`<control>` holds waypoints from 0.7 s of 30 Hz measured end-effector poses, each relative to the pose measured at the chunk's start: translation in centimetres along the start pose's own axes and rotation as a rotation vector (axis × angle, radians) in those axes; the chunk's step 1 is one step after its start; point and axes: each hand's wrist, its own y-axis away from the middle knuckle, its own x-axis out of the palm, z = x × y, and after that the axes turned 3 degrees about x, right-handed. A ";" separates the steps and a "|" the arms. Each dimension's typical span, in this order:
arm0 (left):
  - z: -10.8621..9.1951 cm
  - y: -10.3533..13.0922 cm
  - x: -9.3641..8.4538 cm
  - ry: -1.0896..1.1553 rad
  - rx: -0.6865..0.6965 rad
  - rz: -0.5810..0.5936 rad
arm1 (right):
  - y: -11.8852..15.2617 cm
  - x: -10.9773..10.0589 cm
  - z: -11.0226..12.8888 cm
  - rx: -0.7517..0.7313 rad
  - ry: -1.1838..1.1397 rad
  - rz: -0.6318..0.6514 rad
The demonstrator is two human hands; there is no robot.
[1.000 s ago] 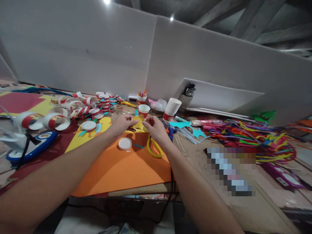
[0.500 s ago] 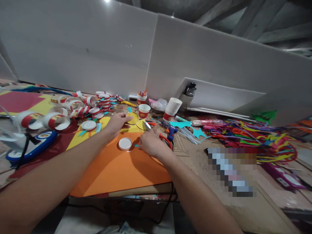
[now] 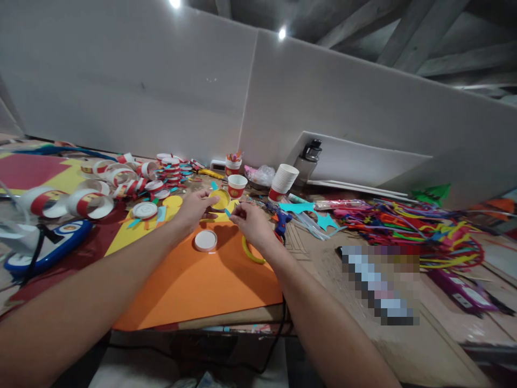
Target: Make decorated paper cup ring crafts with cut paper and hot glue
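My left hand [image 3: 194, 211] pinches the edge of a shallow round cup base with a yellow face [image 3: 220, 200]. A small blue paper tab [image 3: 214, 185] sticks up from its far rim. Close beside the base on its right, my right hand [image 3: 251, 220] pinches a short blue paper strip [image 3: 228, 213] between thumb and finger. Whether the strip touches the base I cannot tell. Below the hands a white round cup base [image 3: 205, 241] lies on orange paper [image 3: 202, 291]. A curved yellow band [image 3: 252, 251] is partly hidden by my right wrist.
A paper cup [image 3: 237, 186] and a stack of cups [image 3: 284, 180] stand behind my hands. A blue glue gun [image 3: 282, 222] lies to the right, near colourful pipe cleaners [image 3: 404, 226]. Cut cup rings [image 3: 92, 202] and a blue-white iron-shaped object [image 3: 50, 248] are at left.
My right hand has risen toward the yellow-faced base with the blue strip. The blade seen by that hand earlier no longer shows there, and a yellow band now shows below the wrist.
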 end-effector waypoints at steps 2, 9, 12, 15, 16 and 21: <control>-0.2 0.3 0.2 0.000 -0.002 0.038 | -0.4 0.3 -0.5 0.021 -0.173 -0.052; -0.7 1.0 0.9 0.040 -0.014 0.071 | -1.3 1.5 -2.1 0.083 -0.472 -0.143; -0.8 1.1 1.0 0.060 -0.017 0.063 | -1.5 1.5 -2.3 0.088 -0.493 -0.160; -0.9 1.1 1.0 0.088 -0.024 0.058 | -1.5 1.4 -2.2 0.100 -0.512 -0.178; -0.9 1.1 1.0 0.094 -0.028 0.055 | -1.5 1.3 -2.2 0.102 -0.514 -0.181; -0.5 0.8 0.9 0.088 -0.021 0.080 | -1.6 1.4 -2.2 0.090 -0.486 -0.192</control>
